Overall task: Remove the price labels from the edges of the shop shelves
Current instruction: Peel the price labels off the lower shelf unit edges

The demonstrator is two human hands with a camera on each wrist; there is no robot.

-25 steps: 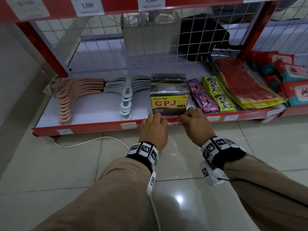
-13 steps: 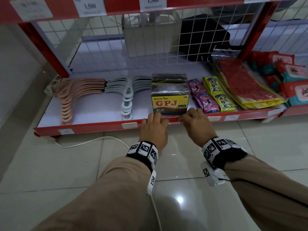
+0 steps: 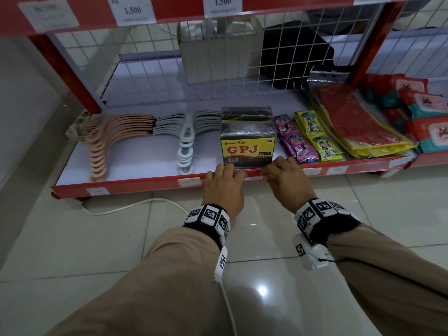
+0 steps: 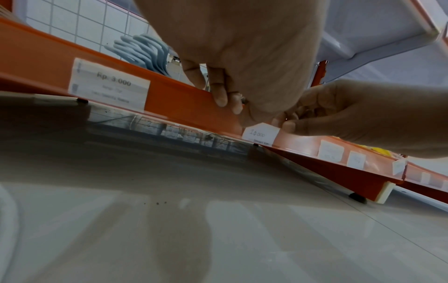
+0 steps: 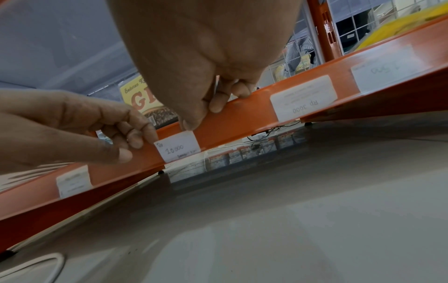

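Observation:
A small white price label [image 3: 253, 178] marked 10.000 [image 5: 178, 147] [image 4: 260, 133] sits on the red front edge [image 3: 145, 186] of the bottom shelf, just below the GPJ box [image 3: 247, 149]. My left hand [image 3: 228, 170] curls its fingers [image 4: 220, 95] over the edge at the label's left. One fingertip touches the label's upper left corner. My right hand [image 3: 274, 169] is at the label's right, its fingers [image 5: 217, 105] hooked over the edge. Its thumb tip [image 5: 189, 125] pinches the label's upper right corner.
More labels line the same edge: Rp 3.000 [image 4: 109, 84] to the left, others [image 3: 337, 169] to the right, and bigger ones on the shelf above [image 3: 132, 10]. Hangers [image 3: 106, 139], sachets [image 3: 308, 137] and packets lie on the shelf. A white cable [image 3: 126, 207] crosses the tiled floor.
Both hands stay at the same spot on the shelf edge. Only my head view has shifted slightly.

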